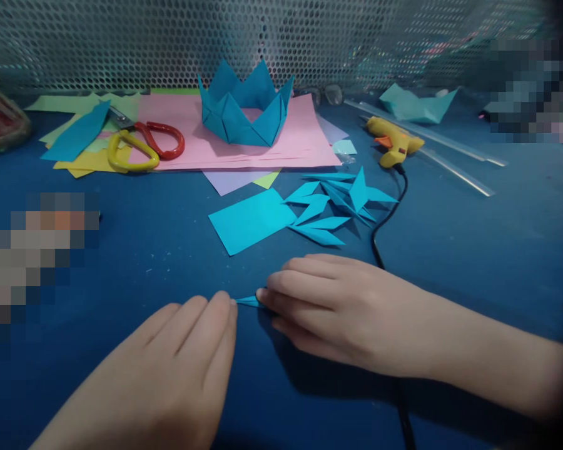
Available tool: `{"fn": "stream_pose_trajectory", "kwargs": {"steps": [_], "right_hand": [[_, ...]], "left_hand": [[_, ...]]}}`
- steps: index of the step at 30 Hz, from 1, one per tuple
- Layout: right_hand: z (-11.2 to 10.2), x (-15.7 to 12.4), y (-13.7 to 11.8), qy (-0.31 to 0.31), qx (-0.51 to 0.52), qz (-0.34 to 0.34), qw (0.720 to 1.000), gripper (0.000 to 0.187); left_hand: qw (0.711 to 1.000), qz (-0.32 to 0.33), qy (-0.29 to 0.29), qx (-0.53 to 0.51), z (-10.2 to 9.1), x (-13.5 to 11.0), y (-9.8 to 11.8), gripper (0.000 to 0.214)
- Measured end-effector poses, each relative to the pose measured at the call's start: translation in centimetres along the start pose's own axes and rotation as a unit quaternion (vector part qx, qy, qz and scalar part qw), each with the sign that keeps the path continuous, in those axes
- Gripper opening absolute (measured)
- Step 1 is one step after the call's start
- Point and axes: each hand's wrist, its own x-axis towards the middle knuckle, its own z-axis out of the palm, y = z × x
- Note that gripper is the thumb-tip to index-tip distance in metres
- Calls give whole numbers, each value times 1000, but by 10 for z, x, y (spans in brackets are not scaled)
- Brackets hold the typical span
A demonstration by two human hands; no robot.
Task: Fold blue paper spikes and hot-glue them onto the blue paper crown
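Between my two hands lies a narrow folded piece of blue paper [248, 301], low over the blue tabletop. My left hand [187, 350] pinches its left end with the fingers pressed together. The fingers of my right hand [338, 306] close on the other end, and most of the paper is hidden under them. Just beyond my hands rest a flat blue paper sheet [251, 222] and several pointed folded blue paper pieces [326, 237], some of them joined in a cluster.
A blue folded paper crown [244, 122] stands on pink sheets [173, 109]. Scissors [134, 150] lie left of it. On the right are a yellow glue gun [394, 140], clear glue sticks [455, 172] and a pale folded paper [417, 105]. The gun's black cord [380, 240] runs under my right arm.
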Motion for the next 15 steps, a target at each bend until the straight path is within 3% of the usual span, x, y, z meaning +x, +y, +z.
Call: {"fn": "stream_pose_trajectory", "kwargs": {"steps": [5, 7, 15], "right_hand": [[3, 0, 1, 28, 6, -3, 1000, 38], [5, 0, 2, 40, 2, -6, 999, 36], [12, -1, 0, 86, 59, 57, 993, 28]], "left_hand": [[1000, -9, -4, -3, -3, 15, -18, 29], [1000, 0, 19, -11, -4, 25, -25, 19], [997, 40, 55, -40, -4, 42, -33, 23]]}}
